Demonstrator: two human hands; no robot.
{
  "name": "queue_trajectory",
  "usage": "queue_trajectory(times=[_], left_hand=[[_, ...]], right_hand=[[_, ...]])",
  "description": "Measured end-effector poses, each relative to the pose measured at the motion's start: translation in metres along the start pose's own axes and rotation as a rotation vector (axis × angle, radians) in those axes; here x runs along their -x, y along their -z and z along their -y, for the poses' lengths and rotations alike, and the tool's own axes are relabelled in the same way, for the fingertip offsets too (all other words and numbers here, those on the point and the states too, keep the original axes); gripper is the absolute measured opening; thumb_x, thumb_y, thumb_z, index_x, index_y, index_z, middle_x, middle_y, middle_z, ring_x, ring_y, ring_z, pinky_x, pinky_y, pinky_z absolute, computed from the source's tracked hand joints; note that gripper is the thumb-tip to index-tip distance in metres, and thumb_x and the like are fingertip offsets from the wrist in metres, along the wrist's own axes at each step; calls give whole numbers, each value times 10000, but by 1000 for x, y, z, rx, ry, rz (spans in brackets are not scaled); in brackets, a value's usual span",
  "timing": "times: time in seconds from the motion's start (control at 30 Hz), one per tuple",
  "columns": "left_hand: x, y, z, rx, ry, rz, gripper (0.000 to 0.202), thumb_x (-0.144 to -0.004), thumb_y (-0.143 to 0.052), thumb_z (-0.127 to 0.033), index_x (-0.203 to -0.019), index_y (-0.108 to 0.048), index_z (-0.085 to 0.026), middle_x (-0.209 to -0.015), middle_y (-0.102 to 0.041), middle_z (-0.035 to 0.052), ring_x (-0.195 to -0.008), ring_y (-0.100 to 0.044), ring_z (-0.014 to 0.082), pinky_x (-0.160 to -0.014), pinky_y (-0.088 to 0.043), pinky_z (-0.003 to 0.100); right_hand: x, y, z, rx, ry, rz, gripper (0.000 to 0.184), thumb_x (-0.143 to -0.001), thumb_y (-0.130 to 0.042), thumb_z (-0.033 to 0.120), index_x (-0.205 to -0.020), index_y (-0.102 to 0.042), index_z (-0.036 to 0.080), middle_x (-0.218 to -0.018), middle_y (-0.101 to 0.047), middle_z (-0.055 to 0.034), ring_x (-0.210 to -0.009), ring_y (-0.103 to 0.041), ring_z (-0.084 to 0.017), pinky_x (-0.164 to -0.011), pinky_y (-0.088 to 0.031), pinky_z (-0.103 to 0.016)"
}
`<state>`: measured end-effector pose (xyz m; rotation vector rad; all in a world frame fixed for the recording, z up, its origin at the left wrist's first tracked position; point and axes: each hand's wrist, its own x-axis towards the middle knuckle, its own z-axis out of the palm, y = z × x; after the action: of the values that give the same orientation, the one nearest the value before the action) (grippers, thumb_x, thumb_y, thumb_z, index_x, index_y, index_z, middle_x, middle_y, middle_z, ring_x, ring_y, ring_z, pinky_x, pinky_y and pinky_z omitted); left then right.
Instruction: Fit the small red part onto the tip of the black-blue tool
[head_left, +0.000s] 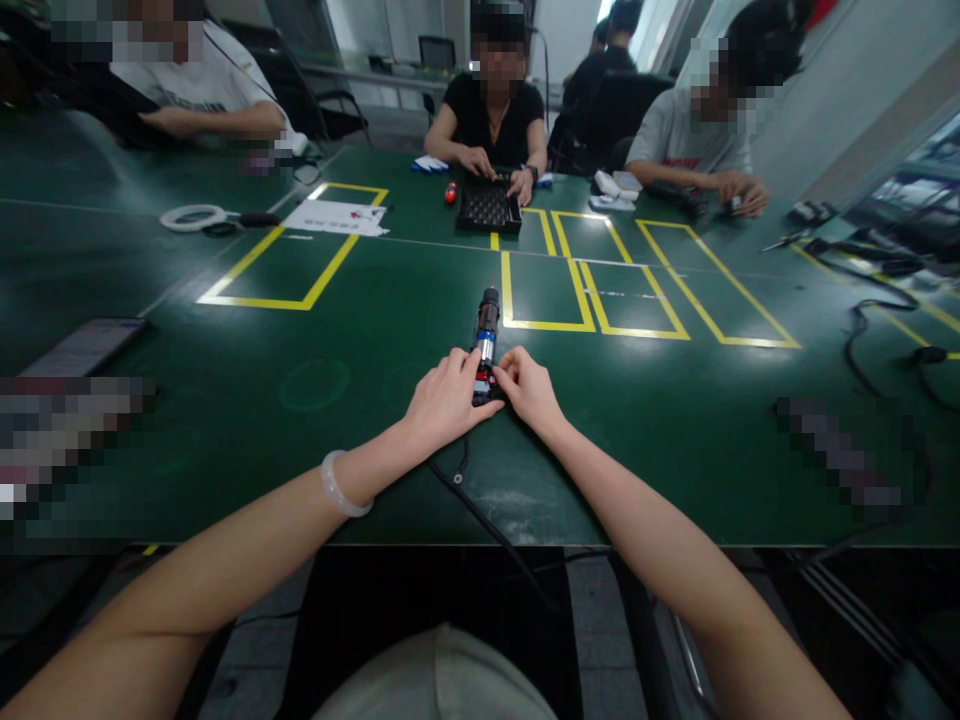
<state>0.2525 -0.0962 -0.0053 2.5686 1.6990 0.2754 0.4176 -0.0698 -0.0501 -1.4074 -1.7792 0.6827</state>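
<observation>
An electric screwdriver (487,325), black with a blue band and a red part near its base, lies on the green table (315,330) pointing away from me. My left hand (444,402) has its fingers closed around the tool's near end from the left. From the right, my right hand (528,388) pinches the same end with curled fingers. A black cable (480,515) runs from under my left hand back over the table's near edge. A pale bangle sits on my left wrist.
Yellow tape rectangles (600,290) mark the table ahead. A phone (82,346) lies at the left. Across the table three people sit; one touches a black tray (489,207). A white tape ring (192,217), papers (336,216) and cables (870,330) lie around.
</observation>
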Motion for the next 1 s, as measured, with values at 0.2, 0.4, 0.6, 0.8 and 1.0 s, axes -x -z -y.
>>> queue_trajectory(times=[0.2,0.4,0.6,0.8,1.0], left_hand=[[-1,-3,0,-10,-5,-19,719,-880,-599,-573,-1416,-423,-128,-1186,-537,154,-1051,-586,300,-831,-501,378],[-2,3,3,65,42,12,615,-949,-471,-588,-1406,-450,-176,-1204,-535,144,-1047,-612,288,-830,-508,376],[-7,6,16,91,100,29,571,-946,-488,-548,-1399,-480,-200,-1242,-521,139,-1067,-624,306,-811,-523,384],[-9,9,24,19,88,43,617,-949,-480,-553,-1492,-405,-270,-1270,-509,138,-1081,-603,313,-820,-516,388],[-5,17,46,-123,71,24,618,-945,-479,-537,-1517,-393,-320,-1304,-498,134,-1106,-565,326,-842,-509,411]], right_hand=[[2,6,3,-60,37,40,150,-960,-405,320,-995,-516,224,-657,-540,35,-622,-556,-175,-657,-385,-278],[5,9,6,-39,73,91,198,-971,-366,308,-1064,-520,226,-762,-590,7,-701,-586,-188,-736,-426,-301],[9,8,13,-81,163,231,369,-1000,-399,463,-1272,-475,226,-837,-608,-7,-797,-615,-204,-799,-453,-321],[10,8,12,-71,158,236,431,-1012,-376,473,-1350,-460,218,-887,-627,-22,-842,-628,-206,-819,-452,-327],[10,14,7,-102,118,208,392,-1020,-366,459,-1283,-523,213,-810,-608,-3,-788,-610,-175,-786,-441,-290]])
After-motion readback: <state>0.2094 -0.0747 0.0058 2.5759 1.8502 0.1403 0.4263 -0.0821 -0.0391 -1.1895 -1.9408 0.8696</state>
